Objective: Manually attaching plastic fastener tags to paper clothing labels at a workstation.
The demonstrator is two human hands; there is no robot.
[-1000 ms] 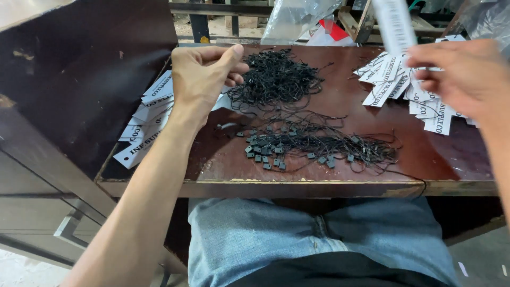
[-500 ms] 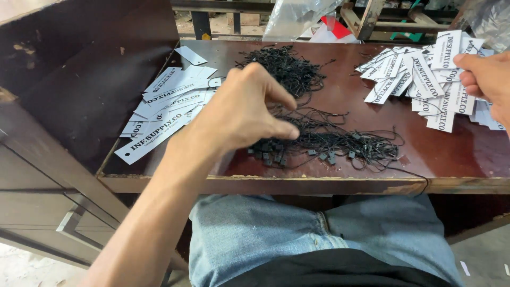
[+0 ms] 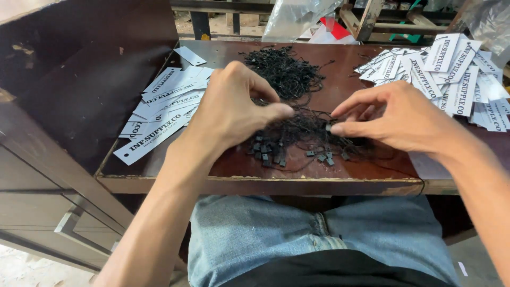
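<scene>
A tangle of black string fasteners with small square ends (image 3: 297, 139) lies near the front edge of a dark brown table (image 3: 340, 175). My left hand (image 3: 234, 106) hovers over its left part, thumb and fingers pinched into the strings. My right hand (image 3: 393, 114) reaches in from the right, thumb and forefinger closing on a strand at the middle of the tangle. A second heap of black strings (image 3: 284, 72) sits farther back. White printed tags (image 3: 164, 109) are stacked to the left, and a wider spread of white tags (image 3: 451, 69) lies at the back right.
A dark wooden cabinet side (image 3: 64, 95) rises along the left of the table. Clear plastic bags (image 3: 297, 18) and wooden frames (image 3: 372, 21) stand behind the table. My lap in blue jeans (image 3: 319, 239) is below the table edge.
My left hand has come down from the back of the table onto the near string tangle. My right hand has left the tags at the right and moved in to the strings.
</scene>
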